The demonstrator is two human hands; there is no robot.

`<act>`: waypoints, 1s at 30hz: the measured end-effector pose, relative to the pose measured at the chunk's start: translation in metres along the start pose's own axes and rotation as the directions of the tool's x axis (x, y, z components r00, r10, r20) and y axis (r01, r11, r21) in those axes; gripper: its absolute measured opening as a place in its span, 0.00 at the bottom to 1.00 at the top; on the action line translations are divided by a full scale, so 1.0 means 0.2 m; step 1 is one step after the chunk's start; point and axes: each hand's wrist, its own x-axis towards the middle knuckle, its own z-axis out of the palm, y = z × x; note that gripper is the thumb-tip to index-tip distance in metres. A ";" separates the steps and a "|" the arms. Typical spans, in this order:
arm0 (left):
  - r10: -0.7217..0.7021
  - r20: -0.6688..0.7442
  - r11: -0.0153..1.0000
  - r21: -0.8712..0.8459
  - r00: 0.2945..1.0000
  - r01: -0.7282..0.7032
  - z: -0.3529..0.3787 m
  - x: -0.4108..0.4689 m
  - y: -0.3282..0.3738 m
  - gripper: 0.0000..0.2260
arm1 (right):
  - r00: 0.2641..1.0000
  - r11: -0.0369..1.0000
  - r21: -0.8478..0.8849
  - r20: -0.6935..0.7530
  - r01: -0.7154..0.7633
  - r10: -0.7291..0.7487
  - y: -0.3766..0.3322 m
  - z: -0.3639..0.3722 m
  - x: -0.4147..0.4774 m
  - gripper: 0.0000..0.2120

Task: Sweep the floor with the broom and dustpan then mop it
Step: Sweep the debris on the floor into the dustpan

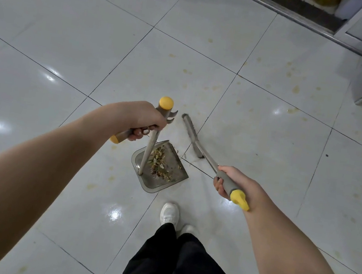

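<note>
I wrap my left hand (147,121) tight round the tall handle to keep the dustpan (169,183) flat on the floor (257,136), while my right hand (232,182) grips the broom (195,139), its brush just beside the pan's open edge to push more bits in.

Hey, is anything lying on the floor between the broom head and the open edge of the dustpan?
Nothing visible does: only bare floor lies between the broom and the open lip of the dustpan.
</note>
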 end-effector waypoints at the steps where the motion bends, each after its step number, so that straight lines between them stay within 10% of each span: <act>1: -0.005 -0.005 1.000 -0.003 1.000 0.005 0.00 0.00 -0.01 0.13 | 1.000 1.000 -0.001 0.013 -0.009 0.009 0.02 0.00 0.02 0.17; 30: -0.006 0.044 0.996 -0.086 0.999 0.010 -0.04 -0.09 -0.61 0.14 | 0.993 0.983 -0.149 0.042 -0.105 0.113 0.25 0.32 -0.22 0.18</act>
